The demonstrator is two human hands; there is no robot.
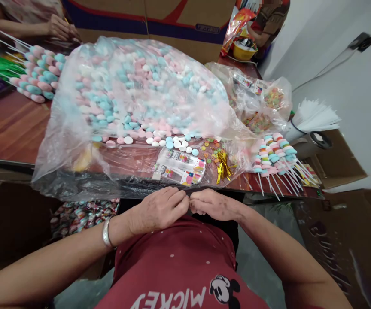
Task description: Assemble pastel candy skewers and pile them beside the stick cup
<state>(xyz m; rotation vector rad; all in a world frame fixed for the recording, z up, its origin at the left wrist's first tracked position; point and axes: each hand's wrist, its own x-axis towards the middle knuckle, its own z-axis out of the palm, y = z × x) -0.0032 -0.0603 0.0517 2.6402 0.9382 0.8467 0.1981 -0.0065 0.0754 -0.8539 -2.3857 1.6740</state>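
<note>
My left hand (159,210) and my right hand (213,204) meet knuckle to knuckle just below the table's near edge, in front of my red shirt. Both have their fingers curled in and pinched together; whatever is between them is too small to name. Just beyond them lie gold twist ties (224,167), small packets of candles (180,167) and loose ring candies (209,150) on clear plastic. A huge clear bag (140,86) of pink, blue and white marshmallows fills the table's middle. Finished marshmallow skewers (277,156) lie to the right.
More marshmallow skewers (39,75) are piled at the far left by another person's hands (61,28). A bag of coloured ring candy (263,107) and white sticks (314,116) sit right. A second person (269,21) sits far right. Cardboard boxes (159,21) stand behind, wrapped sweets (79,214) below the wooden table (8,128).
</note>
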